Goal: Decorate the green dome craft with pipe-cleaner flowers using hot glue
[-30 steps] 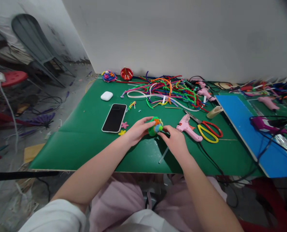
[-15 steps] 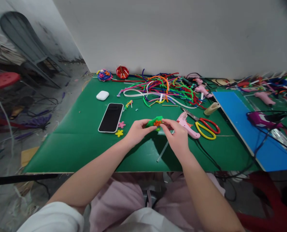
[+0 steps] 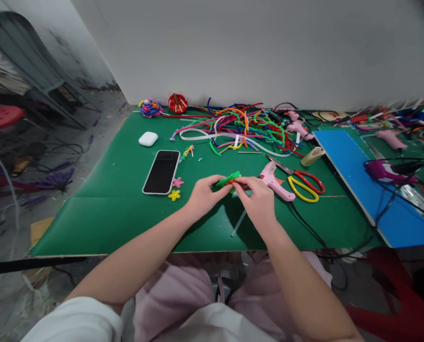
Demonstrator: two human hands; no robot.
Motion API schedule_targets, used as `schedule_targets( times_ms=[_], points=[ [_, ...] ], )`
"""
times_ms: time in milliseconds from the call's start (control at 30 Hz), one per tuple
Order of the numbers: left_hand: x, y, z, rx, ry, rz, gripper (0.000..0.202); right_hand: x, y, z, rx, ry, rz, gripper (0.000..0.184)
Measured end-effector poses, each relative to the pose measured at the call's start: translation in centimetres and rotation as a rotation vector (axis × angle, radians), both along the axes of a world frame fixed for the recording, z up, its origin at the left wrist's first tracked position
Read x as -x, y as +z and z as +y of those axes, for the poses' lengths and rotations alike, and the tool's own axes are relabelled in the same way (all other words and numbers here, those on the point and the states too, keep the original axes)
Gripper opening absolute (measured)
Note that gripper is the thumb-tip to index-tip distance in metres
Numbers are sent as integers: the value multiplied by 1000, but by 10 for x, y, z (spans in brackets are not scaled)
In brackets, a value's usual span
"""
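Note:
Both my hands hold a small green craft piece (image 3: 228,179) with an orange flower on it, raised over the table's front half. My left hand (image 3: 207,194) pinches its left side between thumb and fingers. On the other side, my right hand (image 3: 258,199) has its fingertips pressed at the orange flower, which they partly cover. Just right of that hand lies a pink glue gun (image 3: 276,183), its clear glue stick (image 3: 238,223) reaching out under my right hand. A pink flower (image 3: 178,182) and a yellow flower (image 3: 174,195) lie to the left.
A phone (image 3: 161,172) and a white earbud case (image 3: 148,138) lie on the left. Scissors (image 3: 304,184) rest by the glue gun. Tangled pipe cleaners (image 3: 233,126) spread along the back. A blue board (image 3: 369,185), with cables and a purple tool (image 3: 390,173), is at right.
The green piece has tilted, so its orange flower shows less. My right fingers have moved further over the flower. The whole view has shifted slightly.

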State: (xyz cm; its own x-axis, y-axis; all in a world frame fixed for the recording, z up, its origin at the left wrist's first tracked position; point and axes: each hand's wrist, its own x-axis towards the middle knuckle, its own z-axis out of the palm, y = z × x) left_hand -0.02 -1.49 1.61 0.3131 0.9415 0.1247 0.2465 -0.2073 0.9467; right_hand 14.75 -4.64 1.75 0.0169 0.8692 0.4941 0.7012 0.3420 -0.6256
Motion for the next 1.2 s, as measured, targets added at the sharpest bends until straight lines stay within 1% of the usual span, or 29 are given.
schedule_targets(
  times_ms=[233, 500, 633, 767, 900, 967, 1200],
  points=[
    [-2, -4, 0, -11, 30, 38, 14, 2, -1, -2, -33, 10, -60, 15],
    [-2, -6, 2, 12, 13, 14, 14, 2, -2, -1, -27, 5, -84, 14],
    [-3, -8, 5, 112, -13, -66, 20, -2, -2, 0, -21, 2, -72, 15],
    [-3, -8, 6, 259, 17, -221, 27, -2, -1, -2, -15, -30, -56, 18],
    [-3, -6, 6, 368, -55, -361, 25, 1, -1, -3, -5, -42, -53, 18],
    [-2, -6, 5, 376, -81, -387, 23, 1, -1, -2, -5, -47, -35, 17],
    [-2, -5, 5, 332, -47, -343, 26, 1, -1, -2, 25, -28, 13, 17]
  ],
)
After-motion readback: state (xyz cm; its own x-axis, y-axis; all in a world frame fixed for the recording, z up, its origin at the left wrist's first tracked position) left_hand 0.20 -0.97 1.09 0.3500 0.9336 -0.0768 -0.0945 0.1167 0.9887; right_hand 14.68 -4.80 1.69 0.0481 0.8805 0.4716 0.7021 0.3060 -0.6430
